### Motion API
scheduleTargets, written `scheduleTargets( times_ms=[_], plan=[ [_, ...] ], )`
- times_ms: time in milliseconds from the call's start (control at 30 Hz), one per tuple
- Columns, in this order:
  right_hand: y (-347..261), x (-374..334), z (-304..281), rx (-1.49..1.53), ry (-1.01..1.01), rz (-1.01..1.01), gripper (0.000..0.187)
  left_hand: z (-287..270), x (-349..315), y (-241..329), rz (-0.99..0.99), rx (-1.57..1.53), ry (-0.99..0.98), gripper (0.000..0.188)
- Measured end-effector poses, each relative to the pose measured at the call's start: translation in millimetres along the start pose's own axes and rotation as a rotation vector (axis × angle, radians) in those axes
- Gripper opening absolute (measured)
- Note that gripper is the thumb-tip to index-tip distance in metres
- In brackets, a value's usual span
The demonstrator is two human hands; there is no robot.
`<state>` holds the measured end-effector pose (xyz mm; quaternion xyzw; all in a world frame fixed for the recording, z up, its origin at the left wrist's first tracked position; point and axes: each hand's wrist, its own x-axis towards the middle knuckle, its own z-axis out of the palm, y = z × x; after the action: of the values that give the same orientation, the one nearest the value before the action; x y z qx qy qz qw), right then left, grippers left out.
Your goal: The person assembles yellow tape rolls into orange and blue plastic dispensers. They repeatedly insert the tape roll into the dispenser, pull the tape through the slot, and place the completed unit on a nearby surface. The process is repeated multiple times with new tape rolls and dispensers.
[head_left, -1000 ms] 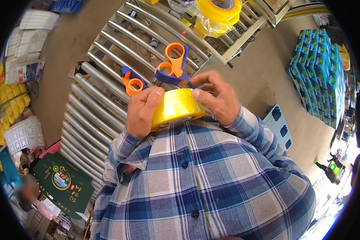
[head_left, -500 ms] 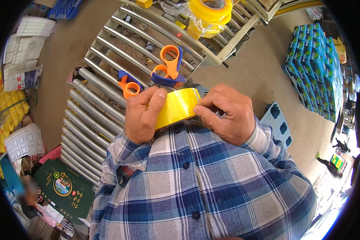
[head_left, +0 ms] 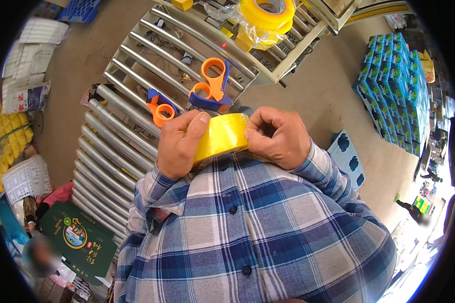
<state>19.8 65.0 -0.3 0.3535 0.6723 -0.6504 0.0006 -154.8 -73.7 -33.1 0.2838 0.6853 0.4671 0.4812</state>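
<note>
In front of my chest, a roll of yellow packing tape [head_left: 220,135] is gripped at its left side by my left hand [head_left: 180,144], the thumb lying along its edge. My right hand [head_left: 280,135] has its fingers curled, thumb and forefinger pinched together at the roll's right edge, by the zigzag-cut tape end. Just beyond the roll, an orange and blue tape dispenser [head_left: 211,88] rests on the conveyor, and a second tape dispenser [head_left: 162,108] lies to its left, close to my left hand.
A roller conveyor [head_left: 119,123] curves along my left. Wrapped yellow tape rolls [head_left: 268,17] stand on its far part. At right are a stack of blue cartons [head_left: 392,91] and a light-blue pallet [head_left: 348,159]. A dark green carton [head_left: 76,240] and another person [head_left: 40,252] are at lower left.
My right hand has drawn slightly left and its fingers are curled tighter at the tape's edge. The roll has turned a little in my left hand, so less of the zigzag end shows.
</note>
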Motion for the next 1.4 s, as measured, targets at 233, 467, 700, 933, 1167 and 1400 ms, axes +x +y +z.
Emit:
scheduleTargets(
  times_ms=[233,467,700,933,1167,1400],
  plan=[
    [11.2,13.1,-8.1,0.415,-0.114,0.188,0.02,-3.1,2.2,-7.2,-0.024,-0.068,-0.001,0.043],
    [3.3,1.4,-9.2,0.215,0.019,0.075,0.03,0.5,-2.1,-4.2,-0.045,-0.097,-0.002,0.044],
    [-5.7,-5.0,-9.5,-0.345,-0.037,-0.197,0.024,3.7,-2.8,2.5,-0.004,0.0,-0.035,0.043],
    [2.1,7.9,-13.7,-0.312,-0.133,-0.269,0.02,3.7,-1.3,2.9,0.008,0.036,-0.03,0.043],
    [-6.1,4.1,-18.2,0.053,-0.133,0.079,0.016,-0.5,-1.0,2.5,0.003,0.036,-0.018,0.046],
    [-9.8,-7.0,-11.1,-0.397,0.024,-0.275,0.019,3.1,2.0,6.4,0.048,0.061,0.0,0.046]
  ],
)
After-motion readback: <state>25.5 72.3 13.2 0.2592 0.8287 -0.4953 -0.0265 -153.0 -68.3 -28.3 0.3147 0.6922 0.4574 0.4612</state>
